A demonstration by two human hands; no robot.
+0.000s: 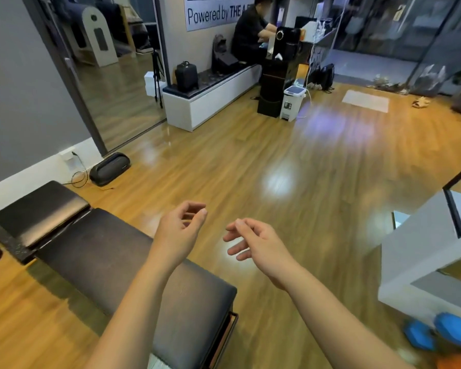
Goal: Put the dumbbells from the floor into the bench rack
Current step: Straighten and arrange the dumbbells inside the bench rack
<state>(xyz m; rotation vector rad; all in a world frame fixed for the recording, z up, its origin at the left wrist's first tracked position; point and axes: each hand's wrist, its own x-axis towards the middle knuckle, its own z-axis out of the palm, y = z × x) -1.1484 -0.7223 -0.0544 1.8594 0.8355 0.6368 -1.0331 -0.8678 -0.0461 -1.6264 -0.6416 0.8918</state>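
Observation:
A blue dumbbell [437,332] lies on the wooden floor at the bottom right, beside a white block. The black padded bench [109,262] stretches from the left edge to the bottom centre; its rack is not visible. My left hand [180,230] hovers over the bench's right edge, fingers loosely curled and holding nothing. My right hand [256,243] floats over the bare floor just right of it, fingers apart and empty. Both hands are well left of the dumbbell.
A white block structure [421,251] stands at the right. A black speaker [109,169] and cable lie by the left wall. At the back are a white bench seat [210,102] with a seated person [250,33], a black cabinet [277,78] and a white bin [293,102].

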